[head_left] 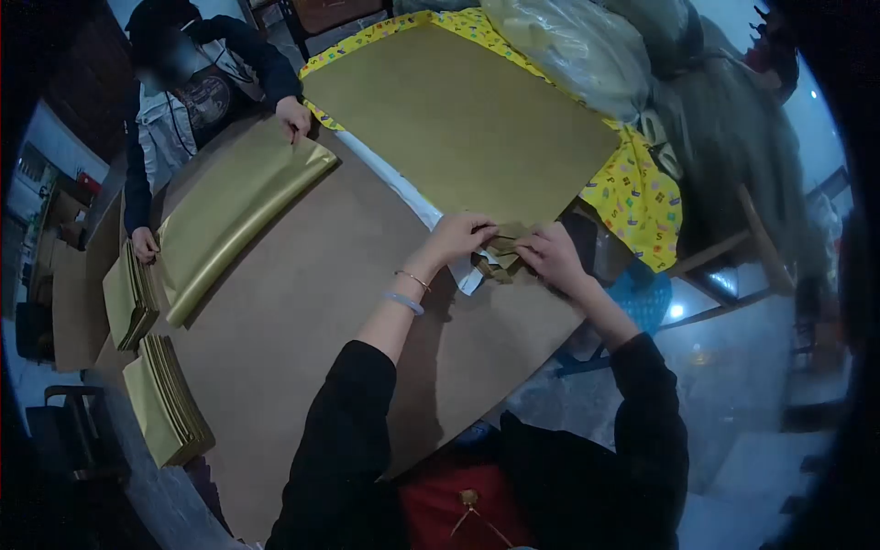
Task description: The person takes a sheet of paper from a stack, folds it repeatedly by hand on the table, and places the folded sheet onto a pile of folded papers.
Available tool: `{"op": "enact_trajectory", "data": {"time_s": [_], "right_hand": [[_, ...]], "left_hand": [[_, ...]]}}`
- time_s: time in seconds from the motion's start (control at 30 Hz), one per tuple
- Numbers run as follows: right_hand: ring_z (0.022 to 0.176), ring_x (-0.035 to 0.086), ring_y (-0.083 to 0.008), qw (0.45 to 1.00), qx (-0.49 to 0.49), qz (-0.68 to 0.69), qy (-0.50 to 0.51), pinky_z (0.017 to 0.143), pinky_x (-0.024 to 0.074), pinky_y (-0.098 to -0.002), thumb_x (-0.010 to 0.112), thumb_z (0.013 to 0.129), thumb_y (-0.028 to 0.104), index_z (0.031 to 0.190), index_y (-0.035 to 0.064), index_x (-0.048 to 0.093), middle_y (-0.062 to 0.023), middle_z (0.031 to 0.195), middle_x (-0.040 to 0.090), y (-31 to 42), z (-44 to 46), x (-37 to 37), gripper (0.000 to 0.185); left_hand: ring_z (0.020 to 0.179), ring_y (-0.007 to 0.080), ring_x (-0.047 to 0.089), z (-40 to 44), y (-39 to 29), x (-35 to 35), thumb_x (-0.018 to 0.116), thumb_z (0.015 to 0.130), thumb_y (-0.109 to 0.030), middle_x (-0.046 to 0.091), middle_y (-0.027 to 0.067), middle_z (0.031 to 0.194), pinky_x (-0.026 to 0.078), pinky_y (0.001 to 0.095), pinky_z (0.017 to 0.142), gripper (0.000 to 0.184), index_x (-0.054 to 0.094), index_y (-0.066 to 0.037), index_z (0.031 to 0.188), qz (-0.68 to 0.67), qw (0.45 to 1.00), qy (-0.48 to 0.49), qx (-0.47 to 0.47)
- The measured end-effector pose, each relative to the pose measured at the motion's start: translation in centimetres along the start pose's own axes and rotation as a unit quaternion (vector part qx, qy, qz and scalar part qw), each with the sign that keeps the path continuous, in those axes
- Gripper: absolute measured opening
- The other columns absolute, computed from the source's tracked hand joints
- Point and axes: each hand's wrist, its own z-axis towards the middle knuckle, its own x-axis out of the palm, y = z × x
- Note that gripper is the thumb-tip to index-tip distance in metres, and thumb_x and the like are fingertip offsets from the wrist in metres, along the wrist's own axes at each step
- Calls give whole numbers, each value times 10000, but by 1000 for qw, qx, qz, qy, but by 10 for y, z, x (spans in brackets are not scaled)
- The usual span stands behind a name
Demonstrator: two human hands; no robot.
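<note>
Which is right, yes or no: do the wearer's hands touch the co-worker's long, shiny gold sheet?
No: the left hand and right hand hold crumpled brown material, apart from that gold sheet.

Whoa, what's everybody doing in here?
The person wearing the camera is pinching a small crumpled brown piece with both the left hand and the right hand. It's by the near corner of a big flat brown sheet, which has yellow patterned cloth showing around its edges. Across the table, another person has both hands at a wide, shiny gold sheet. Two folded gold stacks sit at the picture's left.
</note>
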Motion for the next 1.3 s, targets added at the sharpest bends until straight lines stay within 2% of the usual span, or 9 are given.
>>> {"op": "enact_trajectory", "data": {"time_s": [0.17, 0.37, 0.47, 0.57, 0.77, 0.9, 0.97, 1.1, 1.3], "right_hand": [[743, 565, -258, 983, 131, 115, 57, 674, 442, -347, 707, 737, 159, 814, 82, 681, -72, 756, 580, 1, 12, -7, 112], [657, 549, -223, 955, 235, 172, 58, 584, 425, -325, 710, 758, 182, 846, 78, 694, -89, 689, 548, 0, 13, -4, 138], [650, 542, -241, 960, 235, 149, 38, 579, 422, -337, 703, 759, 166, 831, 68, 689, -96, 694, 544, 2, 16, -3, 123], [645, 535, -264, 980, 158, 115, -32, 578, 422, -347, 696, 760, 146, 805, 43, 677, -105, 710, 544, 3, 20, 1, 114], [792, 561, -328, 980, 159, 104, -54, 652, 453, -382, 698, 753, 118, 830, 10, 610, -154, 906, 559, 0, 17, 9, 159], [881, 575, -334, 988, 128, 33, -80, 736, 456, -389, 728, 722, 158, 1007, 57, 577, -144, 1011, 566, 5, 11, 5, 337], [887, 575, -331, 972, 218, 80, -46, 744, 455, -393, 737, 710, 178, 1071, 63, 550, -138, 1037, 557, 10, 11, 1, 423], [875, 572, -312, 993, 117, 11, -27, 715, 456, -389, 717, 696, 143, 948, 50, 612, -97, 934, 591, -7, 1, 8, 288], [860, 570, -246, 994, 95, -54, -22, 717, 398, -346, 631, 746, 118, 884, 77, 636, -65, 886, 609, -3, 6, 5, 143]], "left_hand": [[846, 224, 642, 0, -5, -6, 607, 853, -179, 671, 116, 969, 494, 308, 740, 228, 647, -53, 1038, 52, 998, 38, 12], [849, 189, 638, -1, -1, -4, 589, 862, -171, 674, 104, 962, 488, 289, 757, 222, 640, -39, 1032, 22, 999, 33, 17], [822, 161, 636, 2, 14, 3, 589, 866, -195, 680, 93, 926, 487, 281, 746, 237, 638, -41, 1040, 68, 995, 6, 79], [795, 155, 634, -3, -8, -10, 598, 863, -241, 680, 89, 897, 489, 279, 732, 264, 638, -51, 1041, 20, 996, 85, 6], [775, 199, 637, -7, 1, -1, 623, 846, -234, 671, 108, 905, 493, 307, 710, 266, 644, -67, 1052, 38, 998, 29, 43], [844, 263, 636, -9, -2, 5, 602, 855, -189, 662, 121, 966, 491, 331, 748, 240, 641, -67, 1059, 67, 996, -29, 55], [878, 273, 628, -9, -2, 6, 598, 854, -184, 660, 122, 978, 485, 332, 771, 236, 646, -77, 1059, 50, 998, -31, 20], [810, 295, 625, -8, 1, 11, 625, 825, -203, 661, 106, 890, 495, 360, 708, 202, 673, -116, 1001, 41, 993, -70, 81], [928, 279, 614, -5, -10, 11, 630, 789, -105, 644, 122, 1024, 490, 342, 771, 295, 640, -90, 1084, 19, 993, -53, 102]]}}
